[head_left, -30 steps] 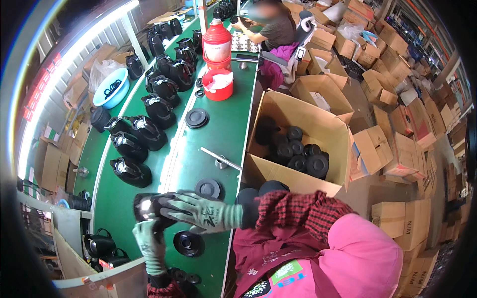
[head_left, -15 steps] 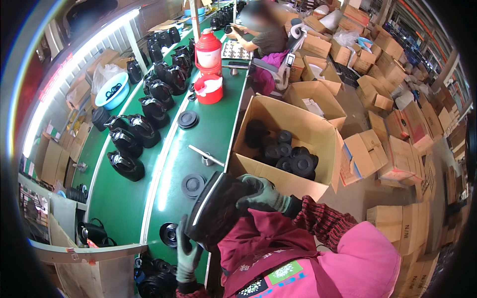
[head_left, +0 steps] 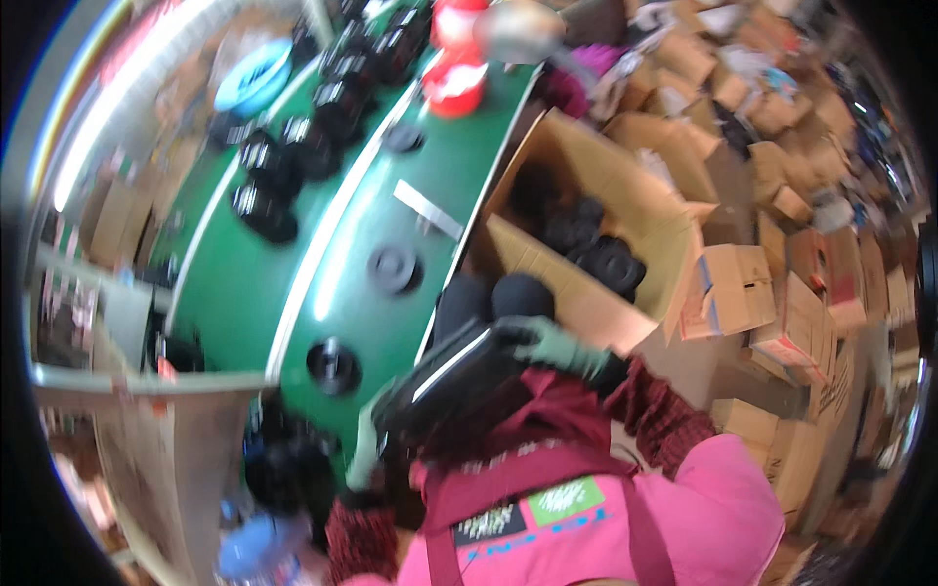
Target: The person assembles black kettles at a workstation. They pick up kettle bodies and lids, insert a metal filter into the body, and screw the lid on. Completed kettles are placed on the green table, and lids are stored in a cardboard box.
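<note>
Both my gloved hands hold a glossy black jug body close to my apron. It lies tilted, its shiny side catching a streak of light. My left hand is closed against its lower left end, while my right hand grips its upper right end. Motion blur hides the finer finger detail. On the green bench left of the jug lie a round black ring-like part and a flat black disc. Two dark rounded shapes show just beyond my right hand; their kind is unclear.
Several black jugs stand along the green bench. A pale flat bar lies near its edge, below a red bucket. An open cardboard box with black round parts stands at the right. A metal rail crosses at lower left.
My view has shifted, moving the bench things upward in the picture. The jug body has tipped flatter against my apron, still between both hands. Two dark rounded shapes have come into view beyond it.
</note>
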`<state>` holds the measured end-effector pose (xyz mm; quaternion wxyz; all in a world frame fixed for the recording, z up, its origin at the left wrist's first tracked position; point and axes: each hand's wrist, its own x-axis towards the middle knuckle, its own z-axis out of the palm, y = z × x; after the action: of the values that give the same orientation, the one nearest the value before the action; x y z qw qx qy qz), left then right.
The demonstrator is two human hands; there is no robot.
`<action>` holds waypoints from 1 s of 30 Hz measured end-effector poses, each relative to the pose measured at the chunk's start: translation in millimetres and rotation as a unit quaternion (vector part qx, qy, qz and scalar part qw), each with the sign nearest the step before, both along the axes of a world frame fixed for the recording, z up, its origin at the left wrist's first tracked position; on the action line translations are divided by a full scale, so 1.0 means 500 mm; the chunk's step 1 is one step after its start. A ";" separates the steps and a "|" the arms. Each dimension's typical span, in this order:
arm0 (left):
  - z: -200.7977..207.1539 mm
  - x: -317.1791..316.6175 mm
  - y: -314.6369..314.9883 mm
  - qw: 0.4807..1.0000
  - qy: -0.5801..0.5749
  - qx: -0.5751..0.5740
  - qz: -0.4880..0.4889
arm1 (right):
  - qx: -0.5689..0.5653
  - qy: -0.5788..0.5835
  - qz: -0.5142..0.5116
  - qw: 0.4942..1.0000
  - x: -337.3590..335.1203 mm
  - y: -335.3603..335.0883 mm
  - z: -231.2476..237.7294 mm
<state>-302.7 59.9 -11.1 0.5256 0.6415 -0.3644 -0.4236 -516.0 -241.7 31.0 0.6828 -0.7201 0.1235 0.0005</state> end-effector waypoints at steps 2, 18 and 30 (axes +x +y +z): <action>0.018 -0.024 0.009 0.993 0.115 0.031 0.025 | 0.050 0.054 -0.026 0.997 -0.021 0.001 -0.013; -0.270 -0.048 0.132 0.997 0.064 -0.045 0.030 | -0.218 0.032 0.011 0.975 0.160 0.031 -0.032; -0.092 0.014 0.042 0.869 -0.462 0.089 0.156 | -0.295 0.161 -0.137 0.932 0.541 -0.039 -0.178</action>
<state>-295.9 81.0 -57.2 0.2978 0.8564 -0.4213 -0.0219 -245.7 -261.1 -58.1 0.4035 -0.8556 0.3240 -0.0134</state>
